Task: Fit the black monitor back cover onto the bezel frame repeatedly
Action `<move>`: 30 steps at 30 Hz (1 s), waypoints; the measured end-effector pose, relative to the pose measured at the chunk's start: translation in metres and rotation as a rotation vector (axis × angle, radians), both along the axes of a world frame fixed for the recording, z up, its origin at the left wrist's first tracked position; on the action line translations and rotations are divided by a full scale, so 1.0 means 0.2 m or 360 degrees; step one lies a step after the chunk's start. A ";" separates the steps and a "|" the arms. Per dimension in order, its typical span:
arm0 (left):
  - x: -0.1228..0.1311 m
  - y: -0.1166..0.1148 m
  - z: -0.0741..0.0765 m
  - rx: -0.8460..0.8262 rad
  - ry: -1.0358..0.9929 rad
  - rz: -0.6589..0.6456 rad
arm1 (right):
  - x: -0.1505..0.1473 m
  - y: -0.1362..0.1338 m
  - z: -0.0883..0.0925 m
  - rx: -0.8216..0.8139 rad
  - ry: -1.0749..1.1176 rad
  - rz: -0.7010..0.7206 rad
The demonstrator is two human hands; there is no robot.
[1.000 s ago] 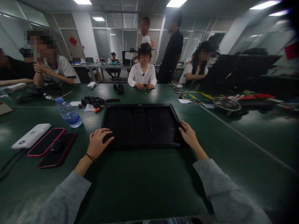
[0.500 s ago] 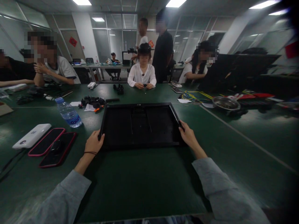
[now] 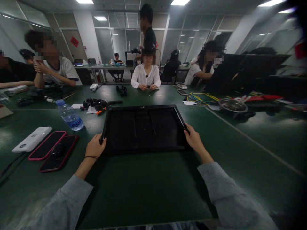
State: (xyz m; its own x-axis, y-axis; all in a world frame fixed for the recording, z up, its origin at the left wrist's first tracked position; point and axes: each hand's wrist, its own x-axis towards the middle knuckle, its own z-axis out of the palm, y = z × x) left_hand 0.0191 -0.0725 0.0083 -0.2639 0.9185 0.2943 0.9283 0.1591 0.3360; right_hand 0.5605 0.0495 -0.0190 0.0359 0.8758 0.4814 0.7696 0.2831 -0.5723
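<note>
a black tray-like panel (image 3: pixel 144 149) with a raised rim is held by both hands at the middle of the green table (image 3: pixel 144 188), one long side turned toward the wearer; whether its underside is touched by the tabletop cannot be told. its left short side is gripped near the close corner by the left hand (image 3: pixel 95 145), the thumb laid on the rim and the fingers clamped round the outside. the right short side is gripped by the right hand (image 3: pixel 193 137), its fingers closed on the rim, their undersides hidden. a dark band (image 3: pixel 91 157) is worn on the left wrist. beyond the left hand, a water bottle (image 3: pixel 72 118) is stood upright, and a white device (image 3: pixel 32 139) is laid near two red-edged phones, a small black object (image 3: pixel 57 149) being rested on the nearer one. at the far side, a small dark item (image 3: pixel 148 87) is held by a seated person (image 3: pixel 146 75) in white.
</note>
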 end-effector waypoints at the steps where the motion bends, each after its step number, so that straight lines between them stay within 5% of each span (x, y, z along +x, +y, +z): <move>1: 0.00 0.00 0.01 -0.0039 0.0004 0.0013 | 0.00 0.00 0.00 -0.0014 -0.0011 0.0003; 19: -0.01 0.02 0.05 -0.0208 -0.0144 0.0103 | 0.01 0.00 -0.01 -0.0118 -0.0055 0.0118; 30: 0.03 0.02 0.01 -0.0144 -0.0057 0.0018 | 0.01 -0.01 0.02 -0.0193 -0.0213 -0.0166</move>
State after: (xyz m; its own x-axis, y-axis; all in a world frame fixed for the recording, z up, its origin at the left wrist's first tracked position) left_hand 0.0242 -0.0682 0.0106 -0.2832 0.9379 0.2004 0.9140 0.2006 0.3527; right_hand 0.5624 0.0466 -0.0156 0.0722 0.9224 0.3793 0.8627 0.1331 -0.4879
